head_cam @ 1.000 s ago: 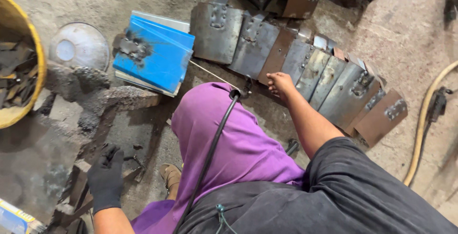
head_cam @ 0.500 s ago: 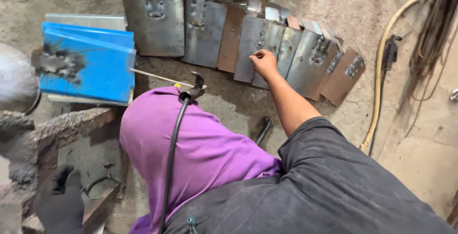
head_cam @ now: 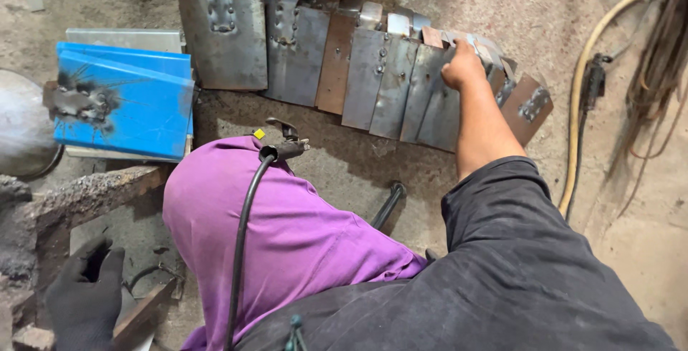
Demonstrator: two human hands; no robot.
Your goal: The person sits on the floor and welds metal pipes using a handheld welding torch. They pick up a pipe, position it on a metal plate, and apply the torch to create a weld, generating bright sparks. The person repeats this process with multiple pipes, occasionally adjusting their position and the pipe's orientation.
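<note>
My right hand [head_cam: 462, 66] reaches out over a row of overlapping grey and rusty metal plates [head_cam: 301, 57] lying on the ground. Its fingers are curled around the top edge of one plate near the row's right end. My left hand [head_cam: 86, 299], in a black glove, rests low at the bottom left with its fingers apart, beside a rusty bar [head_cam: 147, 309]. A welding electrode holder [head_cam: 283, 149] lies on my purple-clad knee [head_cam: 287, 236], and its black cable [head_cam: 244, 236] runs down toward me.
Blue painted plates [head_cam: 129, 100] with a welded bracket lie left of the row. A round metal dish [head_cam: 21, 129] sits at the left edge above a rough block [head_cam: 86, 193]. A yellow hose [head_cam: 580, 107] and cables hang at the right. A black rod [head_cam: 390, 204] lies by my knee.
The view has swung left and closer. My right hand has shifted rightward along the row of plates and closed on one. My gloved left hand stays low at the left.
</note>
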